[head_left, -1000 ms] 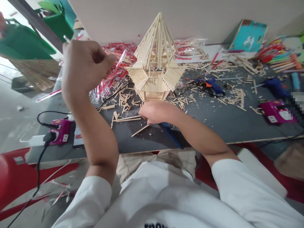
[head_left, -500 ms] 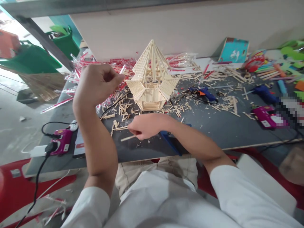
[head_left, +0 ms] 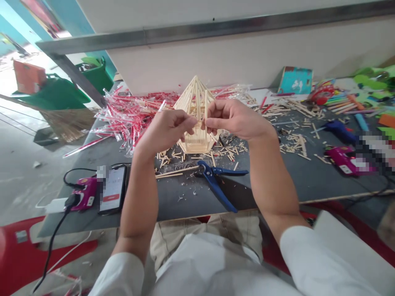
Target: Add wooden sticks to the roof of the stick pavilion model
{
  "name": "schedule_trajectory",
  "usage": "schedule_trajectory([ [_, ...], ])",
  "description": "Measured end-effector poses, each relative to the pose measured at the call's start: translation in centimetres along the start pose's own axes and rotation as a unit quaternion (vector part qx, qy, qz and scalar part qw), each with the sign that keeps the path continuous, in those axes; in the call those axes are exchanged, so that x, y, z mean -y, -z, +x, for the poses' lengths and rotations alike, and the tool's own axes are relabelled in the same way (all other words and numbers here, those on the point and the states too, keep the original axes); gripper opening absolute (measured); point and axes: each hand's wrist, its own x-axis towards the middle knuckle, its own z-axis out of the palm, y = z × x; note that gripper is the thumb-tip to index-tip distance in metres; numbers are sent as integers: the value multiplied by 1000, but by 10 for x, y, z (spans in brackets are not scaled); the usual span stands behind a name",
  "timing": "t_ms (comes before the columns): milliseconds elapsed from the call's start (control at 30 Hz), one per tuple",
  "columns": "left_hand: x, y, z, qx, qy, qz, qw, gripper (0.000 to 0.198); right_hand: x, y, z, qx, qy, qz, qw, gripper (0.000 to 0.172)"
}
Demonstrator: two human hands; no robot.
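A model tower of thin wooden sticks [head_left: 195, 147] with a pointed roof stands on the dark table, partly hidden by both hands. My right hand [head_left: 236, 119] pinches a thin wooden stick [head_left: 206, 98] upright in front of the roof. Close by on the left, my left hand [head_left: 168, 127] has thumb and fingers pressed together; what lies between them cannot be made out. Below the hands lies a blue-handled cutter [head_left: 217, 187], with a few loose sticks [head_left: 169, 174] at its jaws.
Red-and-clear plastic wrappers [head_left: 123, 111] pile up at the back left. Stick offcuts [head_left: 230, 154] litter the table. A phone [head_left: 112, 189] and a purple power strip [head_left: 85, 193] are at the left; another purple strip [head_left: 342, 160] and a blue glue gun [head_left: 339, 130] are at the right.
My right hand has risen from the loose sticks near the cutter to the roof, now with a stick upright. My left hand has moved right and lower, towards it. The view has shifted slightly.
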Motion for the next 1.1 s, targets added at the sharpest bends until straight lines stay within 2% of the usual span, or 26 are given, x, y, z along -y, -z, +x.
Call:
schedule_trajectory([
  [100, -4, -17, 3, 56, -20, -3, 998, 24, -2, 1, 0, -10, -3, -21, 1000, 17],
  [200, -4, -25, 5, 82, -40, -8, 996, 19, -4, 1, 1, -26, 3, -22, 999, 19],
  [333, -4, -23, 4, 88, -54, 12, 995, 16, -5, 1, 1, -76, 26, -24, 997, 24],
  [433, -3, -16, 3, 83, -65, 58, 993, 14, -7, 3, 1, -145, 26, -58, 987, 32],
  [500, -1, -11, 2, 75, -63, 73, 993, 14, -11, 5, 0, -163, 18, -90, 982, 34],
  [700, 7, 1, 1, -20, -14, 5, 1000, 15, -16, 9, -4, -77, 27, -125, 989, 22],
  [800, 9, 1, 1, -37, 1, -22, 999, 16, -7, 5, -5, -27, 23, -103, 994, 27],
  [900, 7, -7, 4, -60, -2, -59, 996, 18, -1, 0, -3, 7, 22, -79, 997, 33],
  [1100, 0, -29, 15, -92, 3, -128, 987, 28, -5, -7, 5, -15, 36, -119, 992, 39],
])
